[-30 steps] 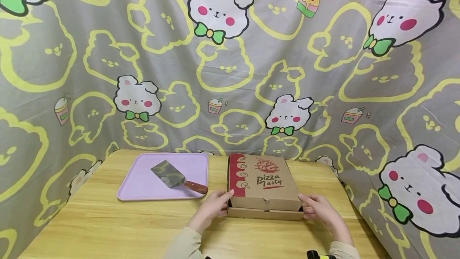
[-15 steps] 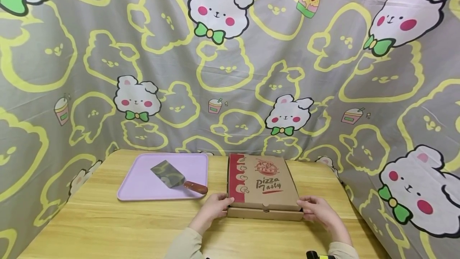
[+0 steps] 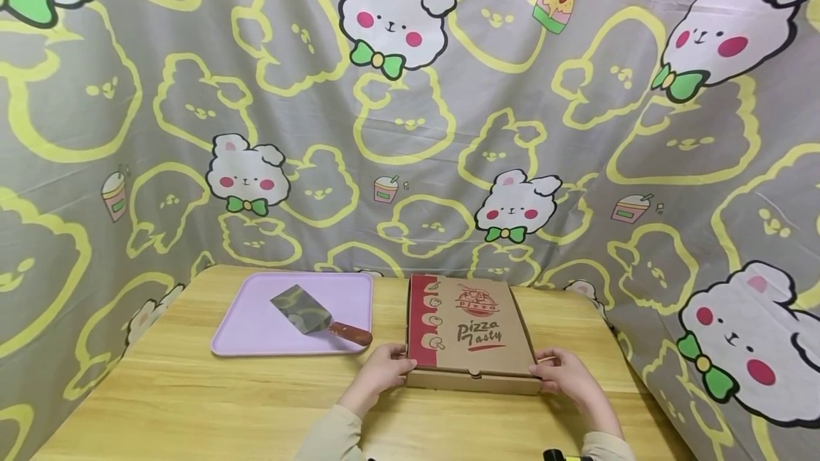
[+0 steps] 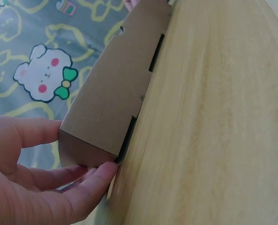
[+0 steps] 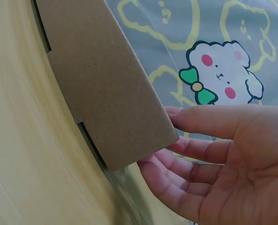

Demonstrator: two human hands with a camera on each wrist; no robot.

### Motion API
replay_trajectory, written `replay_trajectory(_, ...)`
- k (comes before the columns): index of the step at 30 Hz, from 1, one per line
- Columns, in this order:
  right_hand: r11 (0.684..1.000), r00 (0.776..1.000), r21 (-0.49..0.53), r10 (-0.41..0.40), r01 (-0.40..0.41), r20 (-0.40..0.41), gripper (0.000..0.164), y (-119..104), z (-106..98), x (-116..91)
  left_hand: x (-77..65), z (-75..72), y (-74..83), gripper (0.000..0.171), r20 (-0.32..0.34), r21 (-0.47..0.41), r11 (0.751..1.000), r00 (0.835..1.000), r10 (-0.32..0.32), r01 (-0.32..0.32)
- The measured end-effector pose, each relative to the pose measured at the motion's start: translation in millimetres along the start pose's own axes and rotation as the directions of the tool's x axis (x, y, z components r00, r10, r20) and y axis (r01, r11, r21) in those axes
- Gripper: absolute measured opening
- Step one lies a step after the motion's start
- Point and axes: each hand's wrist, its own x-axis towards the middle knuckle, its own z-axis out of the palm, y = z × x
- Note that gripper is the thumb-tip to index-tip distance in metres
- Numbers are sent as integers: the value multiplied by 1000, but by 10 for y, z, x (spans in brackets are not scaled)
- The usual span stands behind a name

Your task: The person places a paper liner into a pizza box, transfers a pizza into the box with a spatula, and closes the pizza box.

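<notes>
A brown cardboard pizza box (image 3: 477, 326) with a red printed strip lies flat on the table, its lid down over the base. At its front left corner my left hand (image 3: 386, 368) holds on, the thumb at the lid's edge and the fingers curled against the side and lower edge. My right hand (image 3: 564, 374) grips the front right corner the same way. In the left wrist view, the left fingers (image 4: 94, 185) touch the box's lower corner. The right wrist view has the right thumb (image 5: 199, 119) at the upper edge. What is inside the box is hidden.
Left of the box sits a lilac tray (image 3: 240, 326). A metal spatula (image 3: 301, 310) with a wooden handle lies on it, the handle reaching over the tray's right rim. The wooden table (image 3: 211, 404) backs onto a grey cartoon-print curtain (image 3: 307, 119).
The box lid has come down at the front, and the dark gap above the base has gone. Both thumbs have lowered with it. The tray and spatula stay put.
</notes>
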Motion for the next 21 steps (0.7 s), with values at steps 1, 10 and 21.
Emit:
replay_trajectory(1, 1000, 1000, -4, 0, 0, 0, 45, -8, 4, 3, -2, -2, 7, 57, -3, 5, 1000, 1000, -1, 1)
replay_trajectory(10, 1000, 999, -18, -25, 26, 39, 45, -48, -7, 33, -65, -15, 181, 64, -20, 121, 993, 1000, 13, -10)
replay_trajectory(21, 991, 999, -135, -23, 20, -27, 52, -163, -97, -55, -309, -11, 648, 67, -1, 254, 958, 990, 140, -135)
